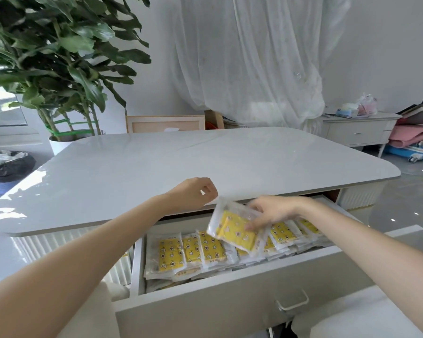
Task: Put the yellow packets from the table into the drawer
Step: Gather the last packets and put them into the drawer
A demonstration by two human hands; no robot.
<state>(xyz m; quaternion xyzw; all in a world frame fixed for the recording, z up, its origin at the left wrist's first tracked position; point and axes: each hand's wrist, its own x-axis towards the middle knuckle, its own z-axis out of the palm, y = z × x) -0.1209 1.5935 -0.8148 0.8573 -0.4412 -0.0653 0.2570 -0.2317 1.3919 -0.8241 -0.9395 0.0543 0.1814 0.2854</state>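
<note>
Right hand (271,212) pinches a yellow packet (235,228), tilted, likely to slot into the packed drawer (230,296); left hand (195,193), loosely curled and empty, hovers over the table's (156,167) near edge.

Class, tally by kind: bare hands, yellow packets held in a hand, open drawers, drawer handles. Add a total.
Bare hands: 2 (left hand, right hand)
Yellow star-printed plastic packet, held: 1
Open white drawer: 1
White loop drawer handle: 1
Total: 5

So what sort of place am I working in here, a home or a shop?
Most likely a home, probably a living room: a glossy white table with a drawer full of yellow packets, a large potted plant and a sheer curtain.
</note>
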